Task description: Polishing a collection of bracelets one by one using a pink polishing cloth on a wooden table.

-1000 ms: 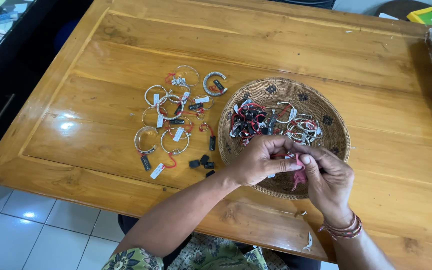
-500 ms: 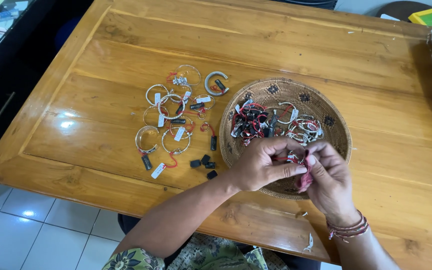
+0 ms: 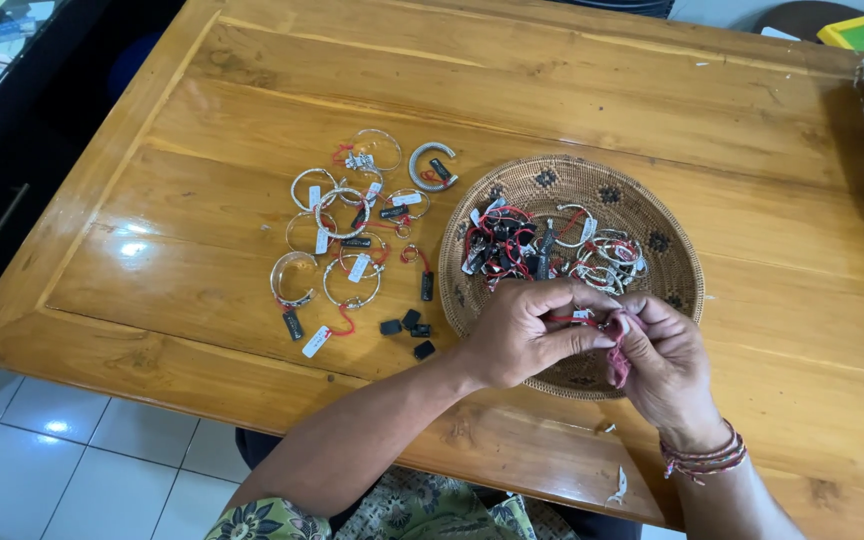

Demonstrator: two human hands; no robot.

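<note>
A glossy wooden table point(image 3: 252, 290) is filling the frame above white floor tiles. At lower centre, the left hand point(image 3: 527, 330) and right hand point(image 3: 664, 368) are meeting, both pinching a red cord point(image 3: 614, 350) over the woven basket point(image 3: 672, 270). Beyond, tagged bangles point(image 3: 552, 245) are lying tangled inside; more silver bracelets point(image 3: 342, 240) are sitting centre-left.

Bright, even daylight throughout. Soft white glare on the bench point(image 3: 132, 250) at nine o'clock, fainter sheen on the floor tiles point(image 3: 57, 428) at seven. Short, soft shadows. Sharp centre; slight wide-angle bending at the edges.
</note>
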